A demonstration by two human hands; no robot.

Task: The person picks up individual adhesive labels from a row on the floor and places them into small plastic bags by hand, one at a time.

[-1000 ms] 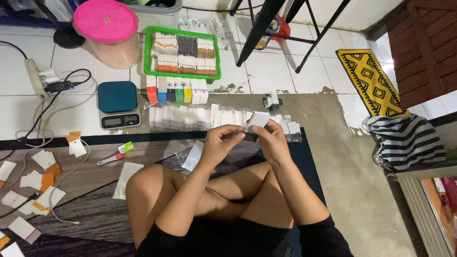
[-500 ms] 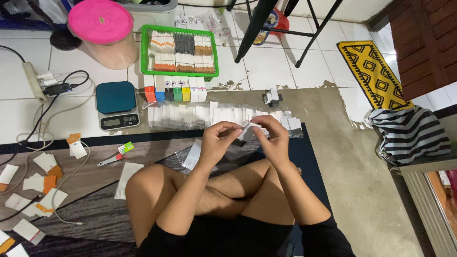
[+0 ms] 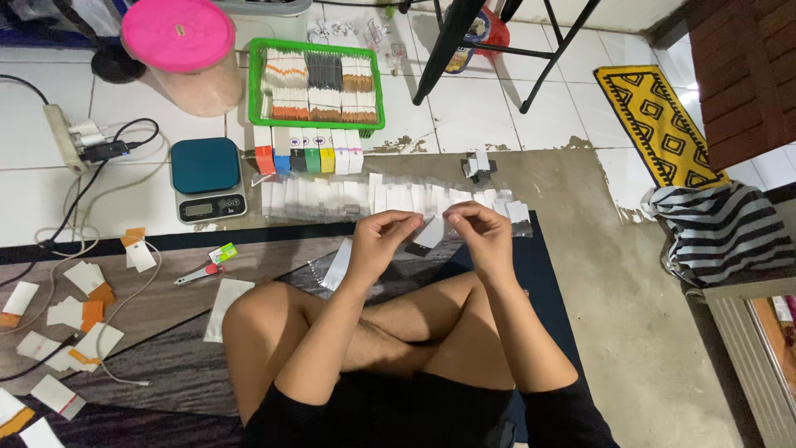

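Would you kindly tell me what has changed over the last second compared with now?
Very little. Both hands, left hand and right hand, kept pinching the small white packet between them, the fingers shifting only slightly. The row of packets, green basket and scale stayed put.

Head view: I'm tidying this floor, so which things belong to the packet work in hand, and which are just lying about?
In use:
- small white packet, pinched between left hand and right hand
- row of white packets just ahead
- green tray of sorted packets
- digital scale

Lying about:
- yellow patterned mat
- striped cloth
- power strip
- pink-lidded tub
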